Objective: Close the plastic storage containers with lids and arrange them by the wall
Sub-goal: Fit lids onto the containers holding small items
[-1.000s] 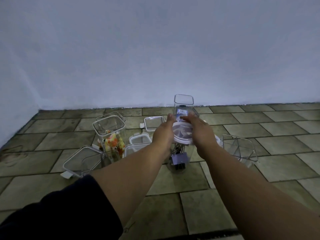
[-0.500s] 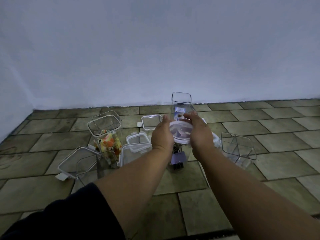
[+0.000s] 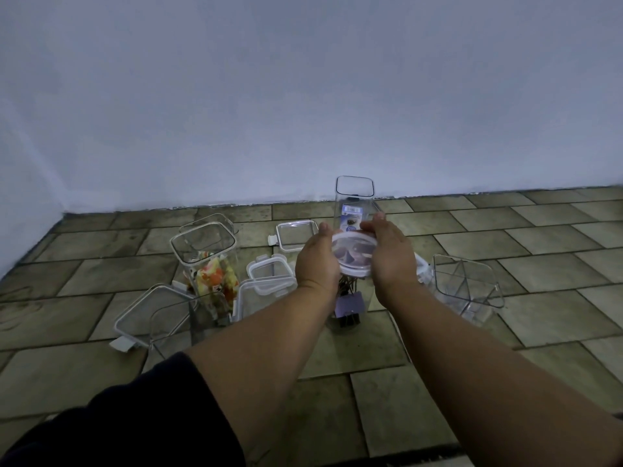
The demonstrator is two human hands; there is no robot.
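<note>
Head view: left hand (image 3: 317, 261) and right hand (image 3: 391, 257) curl around a lid (image 3: 354, 252) between the fingers, over a container (image 3: 347, 305) — likely seating it; next, press down evenly.

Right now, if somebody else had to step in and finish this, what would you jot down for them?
Left hand and right hand hold one round lid between them, above a container of clips.
Tall empty container stands nearest the wall; the container with colourful contents and the divided container are open.
Loose lids: square lid, small lid.
Done: nothing closed. Left: lid everything, line up by the wall.
</note>
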